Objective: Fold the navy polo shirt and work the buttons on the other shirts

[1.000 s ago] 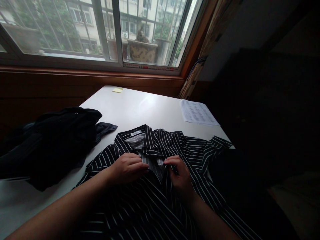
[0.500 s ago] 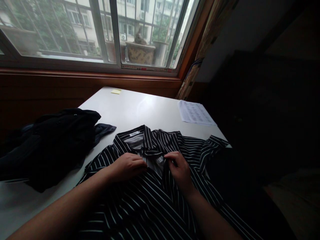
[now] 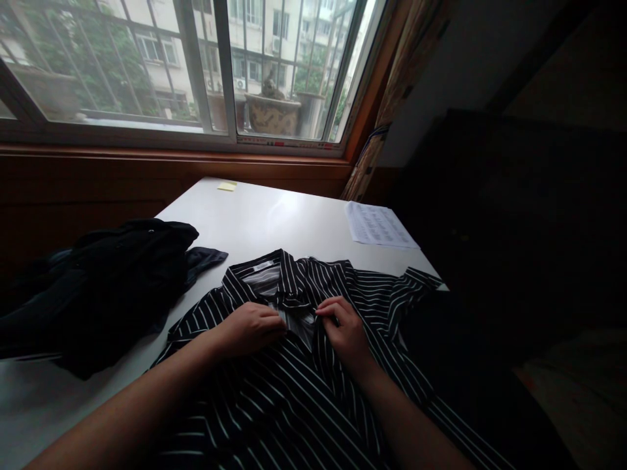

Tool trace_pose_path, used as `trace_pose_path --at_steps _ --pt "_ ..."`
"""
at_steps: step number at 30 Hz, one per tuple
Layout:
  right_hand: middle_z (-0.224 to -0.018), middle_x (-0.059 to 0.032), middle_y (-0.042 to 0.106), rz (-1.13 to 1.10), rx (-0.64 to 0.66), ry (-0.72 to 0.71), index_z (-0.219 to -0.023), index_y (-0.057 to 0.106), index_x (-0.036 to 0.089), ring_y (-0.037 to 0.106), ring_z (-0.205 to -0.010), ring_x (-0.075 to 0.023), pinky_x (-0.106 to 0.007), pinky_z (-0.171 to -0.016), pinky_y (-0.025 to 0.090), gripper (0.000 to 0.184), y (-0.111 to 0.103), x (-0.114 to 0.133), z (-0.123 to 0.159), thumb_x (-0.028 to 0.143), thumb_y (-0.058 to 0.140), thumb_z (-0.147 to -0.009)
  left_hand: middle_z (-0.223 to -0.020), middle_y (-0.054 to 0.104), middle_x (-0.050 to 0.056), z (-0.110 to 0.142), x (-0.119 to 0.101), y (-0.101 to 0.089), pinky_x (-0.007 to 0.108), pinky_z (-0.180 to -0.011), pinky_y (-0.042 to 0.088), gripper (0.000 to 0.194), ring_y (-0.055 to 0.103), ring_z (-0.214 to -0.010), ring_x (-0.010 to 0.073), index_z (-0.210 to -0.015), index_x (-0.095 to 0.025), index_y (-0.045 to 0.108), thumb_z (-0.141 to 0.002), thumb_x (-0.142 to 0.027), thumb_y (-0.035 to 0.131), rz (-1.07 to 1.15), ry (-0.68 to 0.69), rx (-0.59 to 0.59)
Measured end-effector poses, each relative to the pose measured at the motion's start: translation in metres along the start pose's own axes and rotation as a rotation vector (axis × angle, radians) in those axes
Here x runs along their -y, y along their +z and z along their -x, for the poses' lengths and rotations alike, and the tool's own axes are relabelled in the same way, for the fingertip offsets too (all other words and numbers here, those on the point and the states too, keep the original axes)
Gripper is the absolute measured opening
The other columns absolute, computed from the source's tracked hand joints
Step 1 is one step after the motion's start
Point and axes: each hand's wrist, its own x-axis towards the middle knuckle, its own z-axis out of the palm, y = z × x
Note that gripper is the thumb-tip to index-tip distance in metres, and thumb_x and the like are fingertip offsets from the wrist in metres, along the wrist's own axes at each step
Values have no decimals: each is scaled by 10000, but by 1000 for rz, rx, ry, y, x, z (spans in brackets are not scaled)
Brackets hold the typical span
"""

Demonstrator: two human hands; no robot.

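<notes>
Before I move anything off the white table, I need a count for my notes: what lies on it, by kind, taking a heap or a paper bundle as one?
Striped shirt: 1
Heap of dark clothing: 1 (number of garments in it unclear)
Yellow note: 1
Bundle of printed paper: 1 (sheets not countable)
Total: 4

Parts cut off, covered or lost in shadow
The lower end of the striped shirt (image 3: 289, 391) is cut off by the bottom edge, and the dark clothes (image 3: 122, 281) are cropped at the left. The thumb of the left hand (image 3: 252, 328) is hidden. The print on the papers (image 3: 379, 225) and on the collar label (image 3: 263, 266) is too small to be read. The right side is swallowed by darkness.
</notes>
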Motion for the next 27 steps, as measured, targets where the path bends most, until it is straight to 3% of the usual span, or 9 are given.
trace_pose_path --at_steps 9,13,17,22,27 --pt "-961 -26 639 -15 111 16 -858 658 229 622 -940 -185 -351 -876 496 232 -4 -8 -4 24 552 -836 -752 650 2 0 -2 2 241 -621 413 188 599 -651 122 -902 -191 612 -1006 -291 491 -15 -34 33" --pt "-945 -25 633 -10 221 44 -859 670 224 619 -937 -184 -352 -881 494 254 -9 -13 -13 14 538 -803 -777 669 2 -1 -4 1 238 -615 419 187 616 -657 124 -904 -196 618 -1000 -310 505 -37 -45 77" --pt "-944 -29 634 -10 311 51 -865 693 219 627 -906 -179 -344 -855 510 250 -21 -18 -20 28 547 -795 -802 687 7 -1 -5 1 234 -631 439 176 638 -676 131 -931 -199 636 -996 -311 516 -52 -64 96" --pt "-1136 -64 579 -9 341 94 -1029 681 221 642 -829 -149 -317 -751 555 225 -44 -27 -12 129 591 -845 -823 699 10 6 -1 -1 237 -670 473 164 660 -710 141 -981 -207 653 -992 -307 523 -55 -64 97" --pt "-1199 -79 567 39 352 57 -1097 658 238 640 -1001 -186 -384 -935 541 200 -63 -22 7 203 586 -913 -840 713 20 20 10 -14 228 -690 500 199 678 -736 140 -977 -197 673 -999 -312 512 -47 -71 86"
